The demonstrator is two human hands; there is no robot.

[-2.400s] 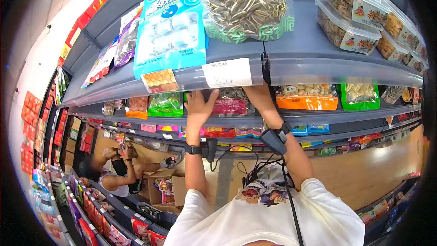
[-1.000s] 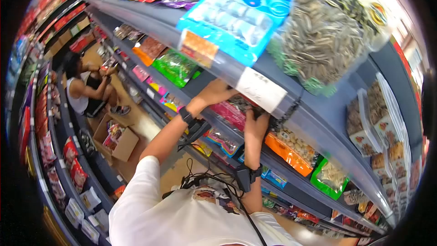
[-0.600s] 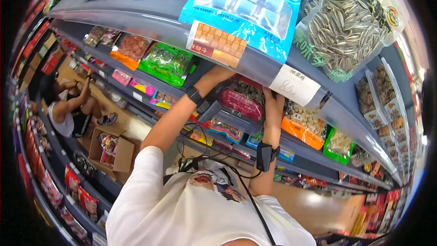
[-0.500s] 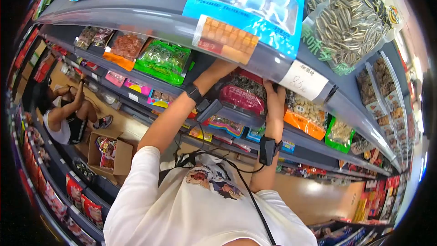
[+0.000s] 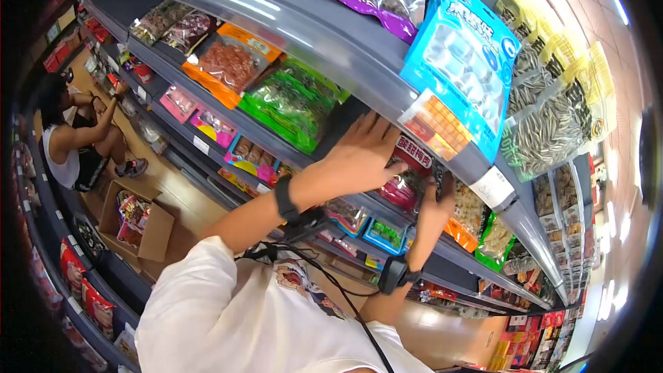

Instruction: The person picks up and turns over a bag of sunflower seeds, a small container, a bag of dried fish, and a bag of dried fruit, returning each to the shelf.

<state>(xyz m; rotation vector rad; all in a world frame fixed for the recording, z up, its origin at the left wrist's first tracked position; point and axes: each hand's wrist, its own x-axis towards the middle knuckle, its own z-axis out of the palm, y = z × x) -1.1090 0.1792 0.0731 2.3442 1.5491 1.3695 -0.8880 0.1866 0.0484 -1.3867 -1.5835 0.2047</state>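
Observation:
Beneath the upper shelf edge, a dark red snack bag [image 5: 402, 186] lies on the middle shelf. My left hand [image 5: 366, 157] is at its left side, back up, with fingers spread and the tips reaching toward the shadow under the ledge. On the bag's right side is my right hand [image 5: 436, 200], its fingertips partly hidden by the ledge, so its hold is unclear. A green snack bag [image 5: 293, 102] lies left of my left hand. Right of my right hand are orange-edged bags [image 5: 467, 211].
A blue bag [image 5: 466, 52] overhangs the upper shelf edge [image 5: 331, 55]. Clear bags of seeds [image 5: 552, 128] stand to its right. At the left, a person [image 5: 79, 131] sits on the floor near an open cardboard box [image 5: 155, 231] holding packets.
The view has turned and shifted. My left hand has come out from under the ledge, and its fingers now show spread. My right hand stays beside the red bag.

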